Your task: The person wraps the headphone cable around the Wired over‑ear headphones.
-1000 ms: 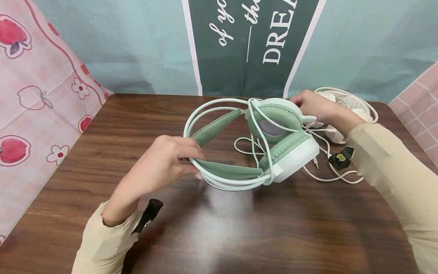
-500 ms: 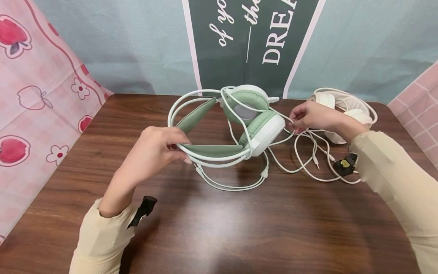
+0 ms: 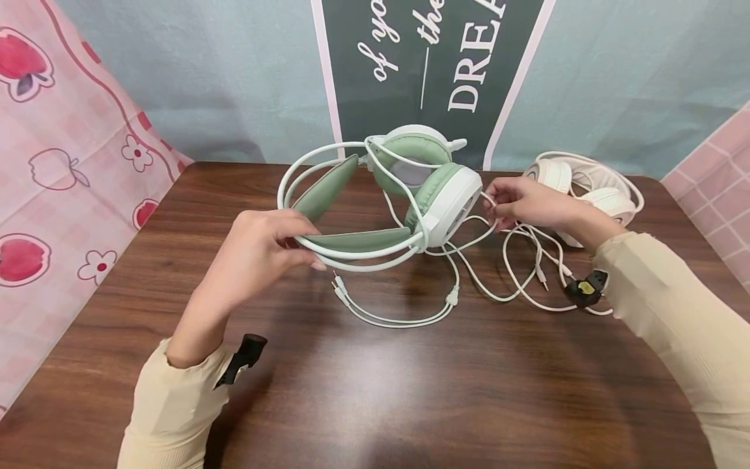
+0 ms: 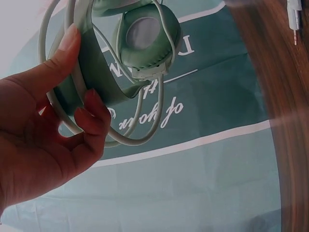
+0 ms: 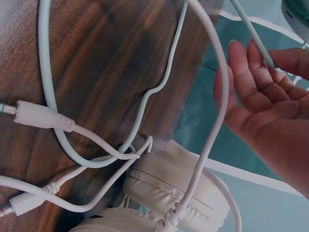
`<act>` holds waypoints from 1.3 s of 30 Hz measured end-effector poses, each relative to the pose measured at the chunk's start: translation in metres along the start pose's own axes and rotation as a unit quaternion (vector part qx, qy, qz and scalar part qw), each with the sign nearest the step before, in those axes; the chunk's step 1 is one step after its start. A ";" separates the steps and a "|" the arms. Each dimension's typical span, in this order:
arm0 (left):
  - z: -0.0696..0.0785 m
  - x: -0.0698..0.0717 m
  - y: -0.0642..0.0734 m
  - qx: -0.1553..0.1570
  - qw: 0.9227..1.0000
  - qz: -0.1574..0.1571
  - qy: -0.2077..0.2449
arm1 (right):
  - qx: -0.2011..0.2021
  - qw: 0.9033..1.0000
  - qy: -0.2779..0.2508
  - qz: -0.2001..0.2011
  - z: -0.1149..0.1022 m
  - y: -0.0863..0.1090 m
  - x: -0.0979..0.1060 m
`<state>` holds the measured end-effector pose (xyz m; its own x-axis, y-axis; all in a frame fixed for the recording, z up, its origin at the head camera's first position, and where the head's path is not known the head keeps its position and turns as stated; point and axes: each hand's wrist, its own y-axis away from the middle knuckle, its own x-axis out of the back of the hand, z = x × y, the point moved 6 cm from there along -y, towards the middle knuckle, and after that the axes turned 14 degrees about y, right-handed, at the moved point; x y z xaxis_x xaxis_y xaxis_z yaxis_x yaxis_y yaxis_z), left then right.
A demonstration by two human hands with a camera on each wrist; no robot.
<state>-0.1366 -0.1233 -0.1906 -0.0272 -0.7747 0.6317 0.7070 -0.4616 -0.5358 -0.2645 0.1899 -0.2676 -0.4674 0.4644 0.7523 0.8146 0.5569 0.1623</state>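
Note:
My left hand (image 3: 252, 254) grips the headband of a pair of pale green and white headphones (image 3: 451, 205), raised over the table with the ear cups pointing right. In the left wrist view, the thumb and fingers close around the band's outer bars and green padded strap (image 4: 99, 72). A loop of cord crosses the ear cups. My right hand (image 3: 527, 202), just right of the ear cups, pinches the pale headphone cable (image 5: 254, 35) between thumb and fingers. This cable's forked end with two plugs (image 3: 340, 288) lies on the table below the headphones.
A second pair of headphones, white (image 3: 612, 203), lies at the table's back right. Its cords and plugs (image 3: 541, 279) overlap the green pair's cable near my right hand. A blue-green cloth (image 3: 246, 78) hangs behind the wooden table (image 3: 375, 397); pink cloth (image 3: 76, 195) borders the left.
The headphones have shifted left and farther back in my left hand. My right hand has left the ear cup and holds the cable. The forked plug end has come into view on the table.

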 end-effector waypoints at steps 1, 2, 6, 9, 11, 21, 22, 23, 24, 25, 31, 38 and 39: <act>0.000 0.000 0.000 0.001 1.000 0.001 -0.003 | 0.001 1.000 -0.005 0.002 -0.001 0.000 0.000; -0.001 0.001 -0.001 0.003 1.000 0.002 -0.005 | 0.002 1.000 -0.011 0.006 -0.002 0.001 0.000; -0.002 0.003 -0.002 0.007 1.000 0.007 -0.009 | 0.018 0.999 -0.049 0.009 -0.007 0.004 0.003; -0.001 0.005 -0.004 0.010 1.000 0.011 -0.012 | 0.038 0.997 -0.071 0.004 -0.011 0.006 0.004; -0.001 0.007 -0.004 0.013 1.000 0.013 -0.014 | 0.048 0.996 -0.075 0.001 -0.013 0.007 0.005; -0.001 0.013 -0.003 0.026 0.999 0.026 -0.024 | 0.080 0.996 -0.035 -0.013 -0.023 0.018 0.015; -0.001 0.013 -0.004 0.025 0.999 0.027 -0.023 | 0.081 0.996 -0.033 -0.020 -0.024 0.018 0.014; -0.001 0.013 -0.004 0.025 0.999 0.028 -0.022 | 0.083 0.996 -0.034 -0.027 -0.025 0.019 0.012; -0.002 0.013 -0.004 0.025 0.999 0.029 -0.023 | 0.084 0.995 -0.038 -0.036 -0.025 0.020 0.009; -0.002 0.013 -0.004 0.026 0.999 0.031 -0.023 | 0.088 0.994 -0.043 -0.044 -0.026 0.021 0.007; -0.003 0.015 -0.004 0.034 0.998 0.037 -0.041 | 0.121 0.987 -0.090 -0.059 -0.032 0.029 0.003; -0.005 0.023 0.001 0.041 0.996 0.051 -0.058 | 0.143 0.986 -0.076 -0.032 -0.040 0.037 0.013; -0.005 0.024 0.001 0.041 0.996 0.053 -0.059 | 0.140 0.987 -0.072 -0.035 -0.041 0.037 0.012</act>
<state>-0.1401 -0.1448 -0.1791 0.1307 -0.7589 0.6380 0.7568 -0.3393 -0.5587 -0.2257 0.1882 -0.2266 -0.5791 0.4994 0.6444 0.6611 0.7502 0.0128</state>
